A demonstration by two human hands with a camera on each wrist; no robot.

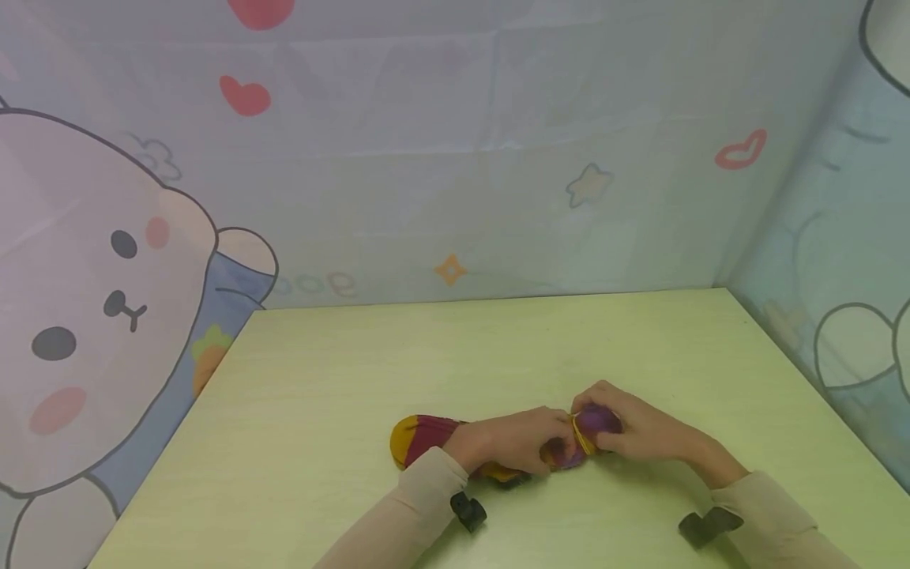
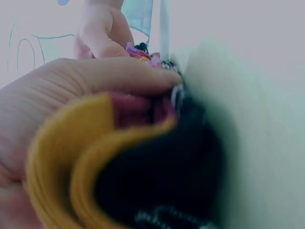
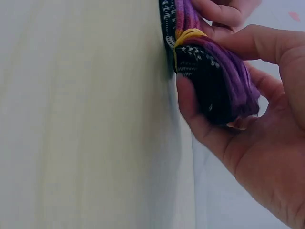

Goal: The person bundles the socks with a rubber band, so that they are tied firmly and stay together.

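A bundle of socks point(image 1: 432, 436), maroon with mustard toes, purple ends and a dark patterned side, lies lengthwise across the front of the table. My left hand point(image 1: 517, 441) grips the bundle around its middle. In the left wrist view its thumb presses over the folded socks point(image 2: 59, 143). A yellow rubber band point(image 3: 191, 33) circles the bundle near the purple end point(image 3: 236, 81). My right hand point(image 1: 643, 431) holds that end between thumb and fingers, close beside the band. The palm sides of the fingers are partly hidden by the socks.
The pale yellow-green table point(image 1: 341, 363) extends around both hands. Behind it hangs a printed cloth backdrop point(image 1: 426, 158) with hearts and stars; a similar cloth point(image 1: 846, 261) runs along the right side. Black wrist cameras point(image 1: 469, 512) sit at both sleeves.
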